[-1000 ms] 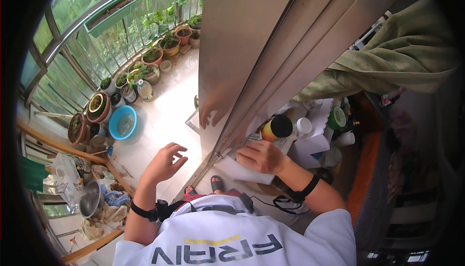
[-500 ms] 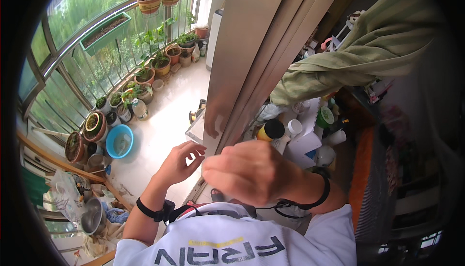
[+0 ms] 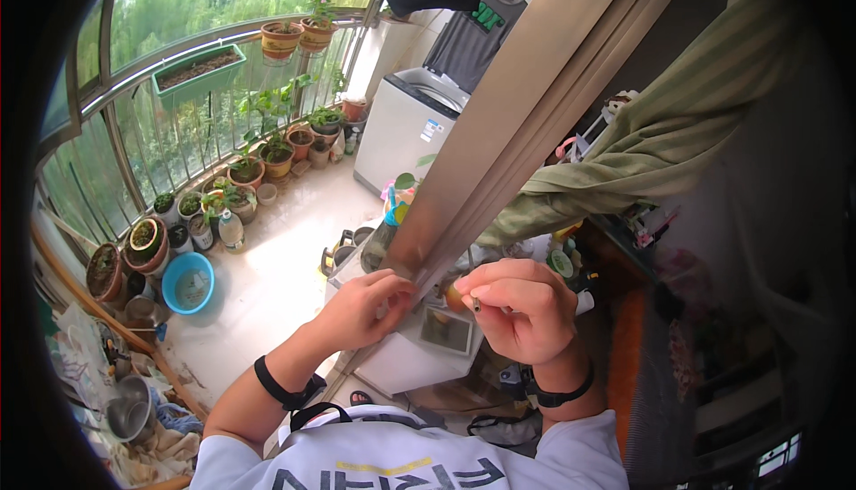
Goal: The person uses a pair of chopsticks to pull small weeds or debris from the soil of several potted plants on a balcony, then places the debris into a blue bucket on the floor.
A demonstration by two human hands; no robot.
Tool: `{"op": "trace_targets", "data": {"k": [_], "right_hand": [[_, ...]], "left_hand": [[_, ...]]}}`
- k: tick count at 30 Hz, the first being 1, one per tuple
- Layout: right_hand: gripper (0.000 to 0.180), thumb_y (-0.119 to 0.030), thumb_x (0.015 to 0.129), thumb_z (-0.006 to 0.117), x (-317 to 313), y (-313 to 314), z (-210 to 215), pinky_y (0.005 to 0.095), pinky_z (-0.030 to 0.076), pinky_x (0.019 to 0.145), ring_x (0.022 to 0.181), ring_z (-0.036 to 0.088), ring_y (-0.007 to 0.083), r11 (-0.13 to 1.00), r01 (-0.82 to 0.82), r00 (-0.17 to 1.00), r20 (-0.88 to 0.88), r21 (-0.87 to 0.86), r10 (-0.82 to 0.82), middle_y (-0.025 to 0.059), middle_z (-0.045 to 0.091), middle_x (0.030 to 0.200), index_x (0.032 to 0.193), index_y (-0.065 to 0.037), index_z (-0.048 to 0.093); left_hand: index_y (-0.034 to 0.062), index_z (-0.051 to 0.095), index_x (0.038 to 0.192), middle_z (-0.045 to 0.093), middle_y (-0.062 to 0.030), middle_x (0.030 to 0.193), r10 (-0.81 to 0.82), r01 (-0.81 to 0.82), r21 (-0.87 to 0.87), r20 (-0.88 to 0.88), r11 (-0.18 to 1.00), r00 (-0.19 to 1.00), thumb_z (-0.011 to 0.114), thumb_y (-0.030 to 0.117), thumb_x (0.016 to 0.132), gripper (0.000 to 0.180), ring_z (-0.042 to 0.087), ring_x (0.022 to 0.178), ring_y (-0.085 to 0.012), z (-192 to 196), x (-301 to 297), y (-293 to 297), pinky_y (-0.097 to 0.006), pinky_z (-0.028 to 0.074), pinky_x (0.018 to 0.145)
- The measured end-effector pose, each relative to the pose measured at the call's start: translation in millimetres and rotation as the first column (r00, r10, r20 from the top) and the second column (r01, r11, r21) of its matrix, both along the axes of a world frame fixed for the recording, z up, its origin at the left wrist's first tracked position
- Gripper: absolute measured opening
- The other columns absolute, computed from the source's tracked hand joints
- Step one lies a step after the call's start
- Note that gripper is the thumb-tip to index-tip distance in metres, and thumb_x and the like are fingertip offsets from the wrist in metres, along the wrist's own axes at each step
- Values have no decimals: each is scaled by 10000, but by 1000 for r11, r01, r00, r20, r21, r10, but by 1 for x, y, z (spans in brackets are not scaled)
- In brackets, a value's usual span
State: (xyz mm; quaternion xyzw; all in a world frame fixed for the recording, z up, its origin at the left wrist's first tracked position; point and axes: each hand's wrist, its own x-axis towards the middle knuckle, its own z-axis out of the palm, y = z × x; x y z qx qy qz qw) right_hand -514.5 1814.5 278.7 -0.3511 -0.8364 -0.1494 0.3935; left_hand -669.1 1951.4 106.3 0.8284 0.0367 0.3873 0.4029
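My right hand (image 3: 526, 307) is closed in a pinch on a small thin rod (image 3: 477, 304), whose dark, round end pokes out between thumb and fingers. What kind of thing it is I cannot make out. My left hand (image 3: 366, 310) hangs half curled beside the metal door frame (image 3: 486, 133), its thumb apart from the fingers and nothing seen in it. Whether its fingertips touch the frame I cannot tell. Below and between the hands stands a white cabinet or box with a dark-glass panel (image 3: 445, 329).
The frame runs between a balcony and a dim room. A green striped curtain (image 3: 642, 151) hangs at the right. On the balcony are a washing machine (image 3: 406, 133), a blue basin (image 3: 188, 283), several potted plants (image 3: 278, 158) and a metal bowl (image 3: 130, 408).
My view has shifted, bringing the washing machine and hanging clothes into sight. My right hand has moved right, away from my left hand, and the rod's end now shows in its pinch.
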Motion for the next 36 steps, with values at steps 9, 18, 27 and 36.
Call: {"op": "trace_targets", "data": {"k": [9,18,27,36], "right_hand": [[201,-156,1036,630,27,-79,54,217,333,504,562,381,68,920,67,881,-456,386,127,38,480,884,1058,-32,474],[82,-52,1077,495,178,-225,125,246,302,543,612,356,84,927,-164,559,-742,339,370,59,430,896,1017,0,475],[129,-82,1081,519,305,-348,88,249,298,516,576,333,102,917,169,167,-927,362,335,61,397,796,1008,17,482],[188,-134,1105,481,356,-429,33,264,280,453,523,320,119,868,402,-19,-945,293,328,76,477,737,995,15,513]], "left_hand": [[34,673,1079,683,-85,925,16,-17,-65,-8,998,1000,634,-68,878,229,703,799,-205,-16,-14,3,-305,531,654],[22,670,1147,697,-55,982,-54,22,-295,-101,955,993,714,61,934,221,687,824,-145,-34,-29,12,-274,534,678],[40,642,1263,691,-76,973,-167,108,-399,-116,910,979,769,191,927,390,641,748,-144,-57,-22,12,-288,543,660],[12,590,1344,691,-82,1045,-339,238,-452,-157,860,927,821,200,891,543,694,841,-139,-58,-1,3,-275,537,679]]}}
